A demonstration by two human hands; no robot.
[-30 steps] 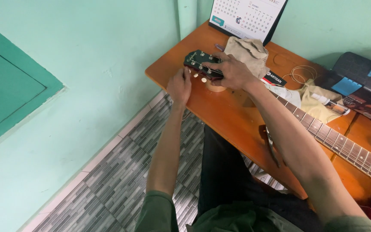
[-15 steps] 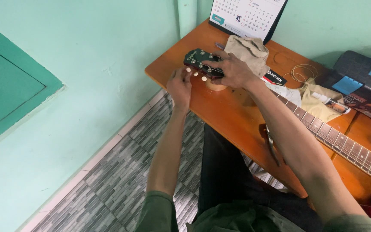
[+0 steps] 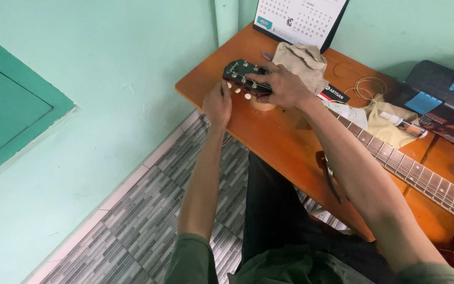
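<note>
A guitar lies across an orange wooden table (image 3: 269, 137), its dark headstock (image 3: 241, 73) at the far left end and its fretted neck (image 3: 421, 181) running to the right. My right hand (image 3: 282, 84) rests over the headstock and grips it near the nut. My left hand (image 3: 217, 102) sits at the headstock's near edge, fingers pinched on one of the pale tuning pegs (image 3: 237, 90). A round wooden block (image 3: 262, 104) lies under the headstock.
A desk calendar (image 3: 300, 18) stands at the table's back edge, with a beige cloth (image 3: 303, 60) before it. A coil of string (image 3: 369, 87), a second cloth (image 3: 390, 118) and a dark case (image 3: 440, 87) lie to the right. Grey patterned tiles (image 3: 148, 210) cover the floor.
My left hand has shifted slightly at the tuning peg, as in a turning motion. My right hand stays on the headstock. The guitar has not moved.
</note>
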